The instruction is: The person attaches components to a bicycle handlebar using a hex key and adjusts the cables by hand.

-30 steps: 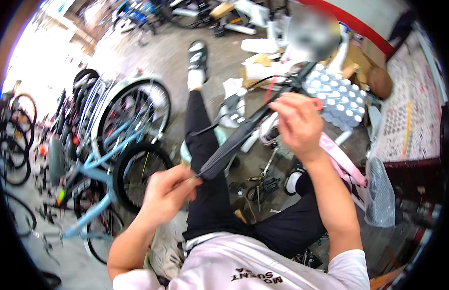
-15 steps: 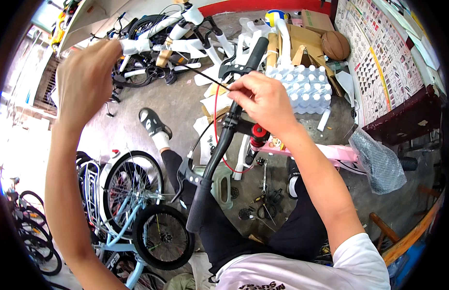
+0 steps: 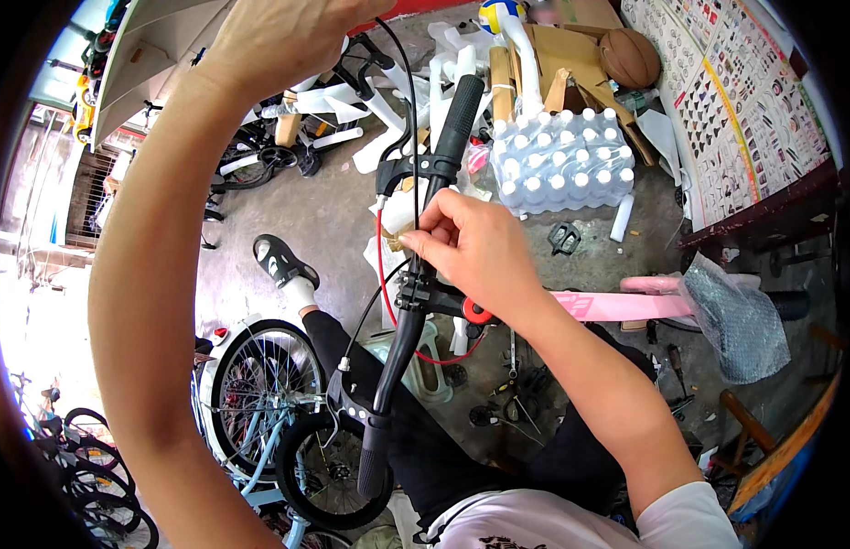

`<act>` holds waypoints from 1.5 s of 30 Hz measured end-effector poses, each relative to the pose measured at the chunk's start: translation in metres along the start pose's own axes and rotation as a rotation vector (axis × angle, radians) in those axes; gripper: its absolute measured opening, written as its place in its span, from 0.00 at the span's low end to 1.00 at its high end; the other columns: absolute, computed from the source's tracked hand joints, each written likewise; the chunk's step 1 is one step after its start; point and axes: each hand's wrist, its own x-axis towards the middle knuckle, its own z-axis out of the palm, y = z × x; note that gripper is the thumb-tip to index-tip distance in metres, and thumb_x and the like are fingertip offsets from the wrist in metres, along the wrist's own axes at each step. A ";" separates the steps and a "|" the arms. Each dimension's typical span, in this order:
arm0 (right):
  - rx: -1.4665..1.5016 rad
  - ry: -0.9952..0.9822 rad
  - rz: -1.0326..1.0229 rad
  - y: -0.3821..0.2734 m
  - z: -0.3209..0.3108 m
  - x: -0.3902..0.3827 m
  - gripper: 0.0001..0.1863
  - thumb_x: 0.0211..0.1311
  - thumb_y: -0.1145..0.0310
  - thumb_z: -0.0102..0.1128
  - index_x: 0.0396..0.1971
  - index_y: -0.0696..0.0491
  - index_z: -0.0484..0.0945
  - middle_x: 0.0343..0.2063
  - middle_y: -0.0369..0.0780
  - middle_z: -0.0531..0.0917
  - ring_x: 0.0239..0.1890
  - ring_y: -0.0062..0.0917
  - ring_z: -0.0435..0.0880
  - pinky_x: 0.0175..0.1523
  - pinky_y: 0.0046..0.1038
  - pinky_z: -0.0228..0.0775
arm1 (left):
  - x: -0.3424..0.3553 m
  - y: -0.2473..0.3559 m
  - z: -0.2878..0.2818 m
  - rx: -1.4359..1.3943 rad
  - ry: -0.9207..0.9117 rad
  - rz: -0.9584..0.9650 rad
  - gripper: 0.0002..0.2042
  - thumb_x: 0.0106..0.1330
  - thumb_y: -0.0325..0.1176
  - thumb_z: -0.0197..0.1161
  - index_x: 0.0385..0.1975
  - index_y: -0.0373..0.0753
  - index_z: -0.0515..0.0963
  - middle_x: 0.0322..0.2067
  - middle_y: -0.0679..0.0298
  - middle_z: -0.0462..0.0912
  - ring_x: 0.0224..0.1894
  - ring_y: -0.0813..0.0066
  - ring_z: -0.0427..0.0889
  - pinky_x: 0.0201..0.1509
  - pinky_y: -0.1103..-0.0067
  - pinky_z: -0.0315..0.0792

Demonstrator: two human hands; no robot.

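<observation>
A black handlebar (image 3: 408, 343) stands in front of me on a pink bicycle frame (image 3: 603, 306). My right hand (image 3: 484, 249) is closed beside the bar, thumb and finger pinching a black cable (image 3: 412, 110). That cable rises to my raised left hand (image 3: 288, 41), whose fingertips are closed at its upper end; the picture's top edge cuts off part of this hand. Near the far grip (image 3: 462, 117) sits a brake lever (image 3: 396, 171), from which a red cable (image 3: 381, 252) loops down. A second brake lever (image 3: 344, 398) is by the near grip (image 3: 373, 468).
Shrink-wrapped bottles (image 3: 562, 165), cardboard (image 3: 571, 69) and a basketball (image 3: 630, 58) are at the far right. A loose pedal (image 3: 564, 239) lies on the floor. A light-blue bicycle (image 3: 260, 430) is at left. Bubble wrap (image 3: 736, 320) covers part of the pink frame.
My left hand has moved up and right, bringing the black cable nearly upright. My right hand has moved lower along the bar, still pinching the cable. The view has shifted slightly.
</observation>
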 end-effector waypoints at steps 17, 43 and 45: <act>0.394 -0.135 0.351 0.031 0.001 0.007 0.26 0.52 0.54 0.77 0.37 0.61 0.78 0.26 0.37 0.81 0.27 0.24 0.80 0.36 0.28 0.72 | 0.032 0.011 0.030 -0.125 0.046 0.112 0.08 0.56 0.28 0.61 0.35 0.42 0.78 0.29 0.65 0.83 0.38 0.62 0.83 0.43 0.66 0.73; 0.350 -0.090 0.345 0.019 -0.003 -0.001 0.15 0.58 0.62 0.75 0.26 0.58 0.81 0.19 0.39 0.85 0.21 0.22 0.85 0.29 0.26 0.74 | 0.015 0.018 0.036 -0.204 0.035 0.018 0.06 0.58 0.22 0.59 0.34 0.40 0.77 0.30 0.62 0.84 0.37 0.61 0.84 0.45 0.66 0.73; 0.339 -0.114 0.333 0.018 -0.004 0.000 0.15 0.58 0.62 0.75 0.26 0.58 0.81 0.19 0.39 0.85 0.21 0.22 0.85 0.29 0.26 0.74 | 0.014 0.017 0.034 -0.185 0.032 0.025 0.05 0.58 0.22 0.59 0.32 0.40 0.76 0.29 0.62 0.83 0.36 0.61 0.83 0.44 0.66 0.73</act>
